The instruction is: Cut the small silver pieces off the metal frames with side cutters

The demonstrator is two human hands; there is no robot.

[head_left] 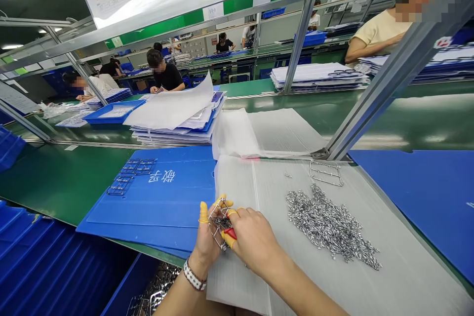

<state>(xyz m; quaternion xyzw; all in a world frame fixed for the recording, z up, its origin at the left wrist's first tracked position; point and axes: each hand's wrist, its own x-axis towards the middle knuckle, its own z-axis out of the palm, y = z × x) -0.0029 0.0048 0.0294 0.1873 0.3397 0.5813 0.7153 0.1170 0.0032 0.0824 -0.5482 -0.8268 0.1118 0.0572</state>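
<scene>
My left hand (208, 239), wearing yellow finger cots, is closed around a small metal wire frame (223, 206) tilted upright, with small shiny parts inside it. My right hand (257, 239) reaches in from the right, its thumb and forefinger pinched against the frame; whatever lies between those fingertips is hidden. Yellow and red covers sit on its fingers. To the right of the hands, a heap of small silvery metal pieces (329, 227) spreads over a translucent white sheet (255, 197). A bare wire frame (326, 173) lies behind the heap.
Several filled frames (120, 185) lie on a blue plastic board (177, 207) at left. Behind stand stacked sheets (166, 113) and a blue tray (113, 112). A slanted metal post (400, 64) rises at right. A blue bin (126, 281) holds metal frames below. Co-workers sit beyond.
</scene>
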